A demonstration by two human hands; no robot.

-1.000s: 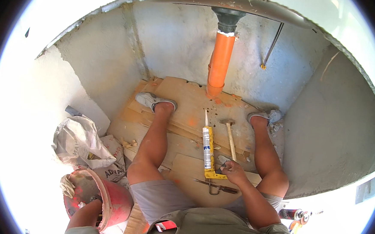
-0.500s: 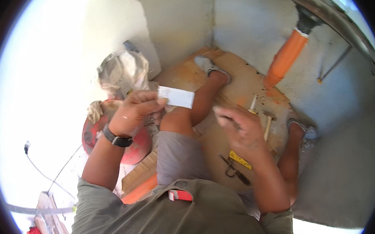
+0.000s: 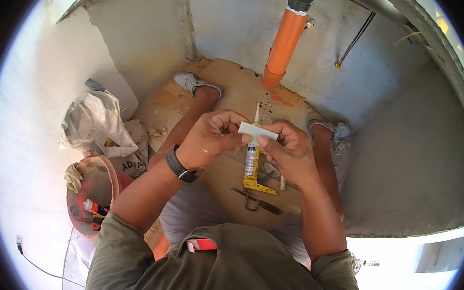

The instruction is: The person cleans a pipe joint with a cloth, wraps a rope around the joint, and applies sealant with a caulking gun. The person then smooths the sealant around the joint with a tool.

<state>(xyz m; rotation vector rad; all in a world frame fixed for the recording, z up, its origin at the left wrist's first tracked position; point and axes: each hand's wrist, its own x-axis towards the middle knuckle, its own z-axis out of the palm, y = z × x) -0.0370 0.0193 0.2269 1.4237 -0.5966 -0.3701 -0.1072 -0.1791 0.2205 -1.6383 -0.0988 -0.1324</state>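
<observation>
A small white rectangular piece, like paper or thin card, is held up in front of me between both hands. My left hand pinches its left end with the thumb in front and the fingers behind. At the opposite end my right hand has the same kind of pinch, its thumb pressed on the lower edge. Below and behind the piece, a yellow caulking gun with a cartridge and white nozzle lies on the floor, partly hidden by the piece and my fingers.
Brown cardboard covers the floor between my legs. A dark-handled tool lies near the caulking gun. To the left are a red bucket with tubes inside and a whitish sack. An orange pipe comes down ahead; a grey wall curves rightward.
My right hand has come over and taken the white piece's right end, which only my left hand held before. The view has shifted, bringing the whole caulking gun more into sight.
</observation>
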